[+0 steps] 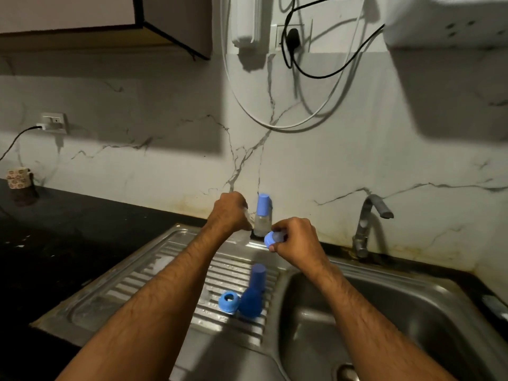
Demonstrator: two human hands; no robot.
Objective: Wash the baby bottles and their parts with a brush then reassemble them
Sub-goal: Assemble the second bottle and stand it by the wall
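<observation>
Capped baby bottle [263, 215] upright at the drainboard's [132, 292] back edge, left hand [230, 213] beside it grasping a clear bottle [247, 215], right hand [295, 240] pinching a blue collar with teat [275, 238], second collar [228, 301], blue cap [258, 274] and dark blue brush head [250, 302] on the ribs, sink basin [384, 312] at right.

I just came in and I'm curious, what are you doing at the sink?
A person is putting baby bottles back together. The right hand pinches a blue ring with a teat. The left hand holds a clear bottle beside a capped bottle. Another blue ring and cap wait on the draining board.
</observation>
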